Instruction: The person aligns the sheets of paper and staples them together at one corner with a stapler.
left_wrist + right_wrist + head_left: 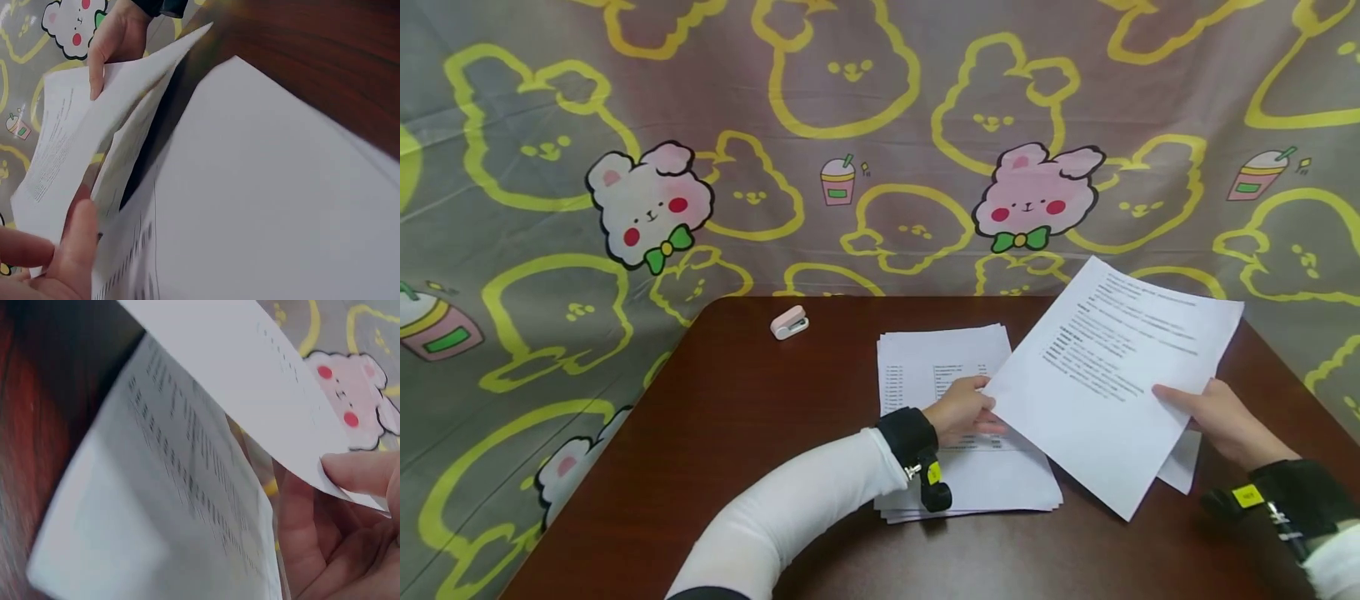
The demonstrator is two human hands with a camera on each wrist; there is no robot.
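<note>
A printed paper sheet (pixel 1075 417) is held tilted above the table's right side. My right hand (pixel 1232 421) pinches its right edge, thumb on top and fingers beneath. At the sheet's left corner, my left hand (pixel 961 410) pinches it between thumb and fingers. Below the raised sheet, a second printed sheet (pixel 156 506) shows close to the right fingers; whether they grip it too, I cannot tell. A stack of printed papers (pixel 977 483) lies on the table under the left hand, its edges slightly uneven.
A small pink-and-white stapler (pixel 789 322) sits near the back edge of the dark brown table (pixel 760 400), left of the stack. Behind the table hangs a grey curtain (pixel 910 158) with yellow outlines and cartoon bunnies.
</note>
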